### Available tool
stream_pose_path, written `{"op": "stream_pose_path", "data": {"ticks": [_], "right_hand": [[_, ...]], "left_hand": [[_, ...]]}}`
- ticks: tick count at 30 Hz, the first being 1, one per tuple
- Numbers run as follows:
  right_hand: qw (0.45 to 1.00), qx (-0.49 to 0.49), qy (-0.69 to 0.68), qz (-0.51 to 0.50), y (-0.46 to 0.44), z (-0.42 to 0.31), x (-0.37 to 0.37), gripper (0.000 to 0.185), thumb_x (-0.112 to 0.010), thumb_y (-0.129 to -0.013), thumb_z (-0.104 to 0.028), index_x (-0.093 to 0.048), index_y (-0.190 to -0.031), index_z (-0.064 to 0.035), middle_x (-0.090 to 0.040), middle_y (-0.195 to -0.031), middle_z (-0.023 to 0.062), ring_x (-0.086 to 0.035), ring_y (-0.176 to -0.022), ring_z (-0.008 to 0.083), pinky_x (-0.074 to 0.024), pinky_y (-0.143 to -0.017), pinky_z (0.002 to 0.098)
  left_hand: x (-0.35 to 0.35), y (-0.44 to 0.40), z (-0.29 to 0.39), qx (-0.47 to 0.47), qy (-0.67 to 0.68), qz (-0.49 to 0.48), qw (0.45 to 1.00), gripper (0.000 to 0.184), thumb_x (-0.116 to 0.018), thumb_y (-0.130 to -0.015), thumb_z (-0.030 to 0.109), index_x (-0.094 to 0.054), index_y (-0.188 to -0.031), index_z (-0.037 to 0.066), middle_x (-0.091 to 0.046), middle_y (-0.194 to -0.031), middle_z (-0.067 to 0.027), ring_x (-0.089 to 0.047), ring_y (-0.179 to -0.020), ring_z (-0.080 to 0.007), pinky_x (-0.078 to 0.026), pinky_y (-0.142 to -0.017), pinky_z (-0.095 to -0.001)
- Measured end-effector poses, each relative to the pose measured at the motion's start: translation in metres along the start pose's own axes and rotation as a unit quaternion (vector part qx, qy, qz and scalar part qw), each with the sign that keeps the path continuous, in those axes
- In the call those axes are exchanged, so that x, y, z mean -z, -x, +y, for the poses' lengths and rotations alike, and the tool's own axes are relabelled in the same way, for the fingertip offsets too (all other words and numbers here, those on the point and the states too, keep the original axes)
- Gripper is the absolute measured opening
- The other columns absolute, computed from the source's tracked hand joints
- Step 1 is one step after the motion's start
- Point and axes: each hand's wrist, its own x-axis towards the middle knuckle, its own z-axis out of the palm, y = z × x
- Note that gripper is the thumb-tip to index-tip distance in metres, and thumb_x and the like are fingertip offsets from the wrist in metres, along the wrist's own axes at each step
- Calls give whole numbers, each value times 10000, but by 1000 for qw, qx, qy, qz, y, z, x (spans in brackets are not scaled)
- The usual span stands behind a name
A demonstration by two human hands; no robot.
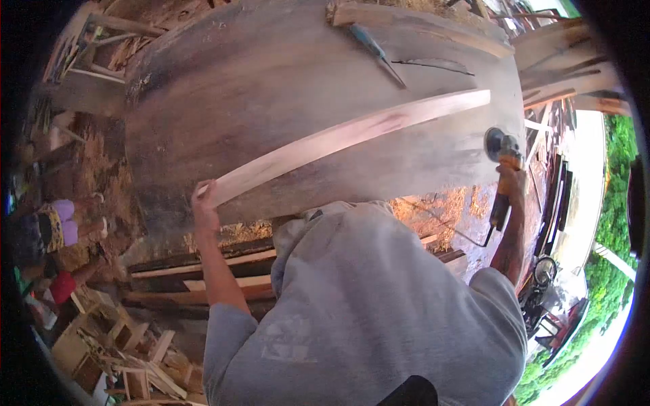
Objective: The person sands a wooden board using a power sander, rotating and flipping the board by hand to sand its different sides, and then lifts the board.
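Observation:
A long, pale wooden board (345,137) lies slantwise across the large dusty table (223,88). At its lower left end my left hand (206,196) is closed round the wood. On the right, my right hand (512,177) grips a yellow and black angle grinder (502,193). The grinder's round disc (495,142) is beyond the right end of the board, apart from it, near the table's right edge. Haze or dust blurs the tabletop around the board.
Toward the table's far edge lie a blue-handled chisel-like tool (371,46), a thin dark strip (433,65) and a rough plank (420,26). Two people (57,227) are at the left. Wood scraps (135,358) are piled lower left; a bicycle (544,272) stands right.

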Motion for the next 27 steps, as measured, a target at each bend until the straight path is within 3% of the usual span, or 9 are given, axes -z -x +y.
{"op": "stream_pose_path", "data": {"ticks": [2,5,9,10,11,15,16,22,27], "right_hand": [[996,56,-64,-8,66,-19,2,322,-773,-731,-249,-779,-915,15,-695,-760,104,-622,-678,190,-493,-628,369],[998,-38,-56,9,133,-40,-6,343,-801,-710,-222,-755,-958,10,-703,-803,65,-644,-702,186,-512,-648,370],[991,-24,-132,-5,234,-82,-22,333,-803,-718,-188,-739,-980,6,-692,-812,38,-629,-703,154,-510,-646,357],[989,-26,-142,-11,264,-102,-27,322,-801,-724,-173,-740,-987,2,-689,-817,26,-620,-705,140,-506,-646,350],[988,-2,-148,-32,291,-122,-34,320,-797,-735,-165,-728,-998,3,-692,-828,31,-625,-717,139,-513,-650,350],[984,-1,-113,-140,366,-175,-71,331,-807,-749,-140,-698,-1018,17,-709,-868,60,-656,-769,164,-541,-675,370],[984,87,-96,-124,387,-201,-76,371,-837,-739,-150,-694,-1034,25,-736,-898,93,-686,-807,182,-558,-709,367],[967,155,-45,-196,457,-292,-94,423,-869,-720,-156,-702,-1065,23,-771,-946,143,-748,-870,199,-579,-768,363],[941,219,-24,-257,471,-327,-99,477,-838,-743,-180,-642,-1128,20,-747,-935,201,-761,-908,330,-581,-782,424]], "left_hand": [[-33,-7,0,0,12,-36,999,308,-707,-976,292,-662,-1183,69,-665,-1004,-78,-663,-870,-191,-543,-681,-319],[-72,-9,-7,8,14,-121,992,278,-671,-970,275,-697,-1188,103,-694,-946,-39,-663,-720,-123,-467,-487,-263],[-109,21,4,21,-83,-231,969,357,-524,-1033,315,-710,-1223,77,-730,-1041,-77,-688,-828,-147,-515,-618,-298],[-113,24,-4,-185,-163,-240,939,374,-509,-1039,321,-708,-1229,67,-729,-1031,-75,-684,-844,-149,-517,-648,-301],[-115,27,-5,-180,-129,-267,938,393,-504,-1042,337,-707,-1235,62,-720,-998,-63,-666,-817,-141,-505,-642,-295],[-112,38,3,95,73,-306,944,451,-506,-1041,405,-708,-1247,58,-651,-854,-7,-563,-653,-97,-431,-554,-260],[-111,43,6,138,78,-301,940,469,-510,-1038,430,-711,-1243,59,-612,-800,17,-509,-587,-79,-393,-515,-248],[-84,41,-12,161,158,-303,926,470,-516,-1039,450,-724,-1188,55,-503,-614,18,-404,-465,-74,-314,-447,-252],[-65,54,-6,163,159,-334,915,474,-524,-1042,439,-708,-1181,24,-517,-605,-1,-413,-444,-83,-311,-425,-268]]}}
